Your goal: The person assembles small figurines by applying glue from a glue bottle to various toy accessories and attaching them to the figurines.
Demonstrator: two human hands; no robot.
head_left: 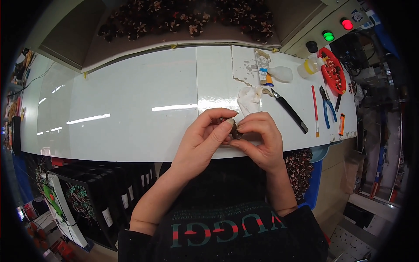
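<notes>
Pale glossy surface [131,96] runs along the left; its slick finish could let a dropped part skid. Next comes the left hand [198,142], its grip together on a small dark piece [237,133], thumb pressed along one side. That piece sits between the two hands, just above the surface's near edge; a slip there could send it over the edge. Too much pressure might mark or crack it, if it is brittle; its material and finer detail are hidden by the fingers. Crumpled white tissue [249,100] lies just beyond. The right hand [264,142] has its grip clamped on the piece's other end, thumb and forefinger nipping it; uneven pulling could snap or twist it. Further right, a clear squeeze bottle [281,74] lies on its side and might leak if uncapped. The craft knife [291,113] points its tip toward the tissue, so a careless reach could nick a finger. Red-handled brush [314,111], blue-handled pliers [328,105] and orange lighter [341,124] stand well apart from the hands; the lighter, near the edge, could be knocked off.
</notes>
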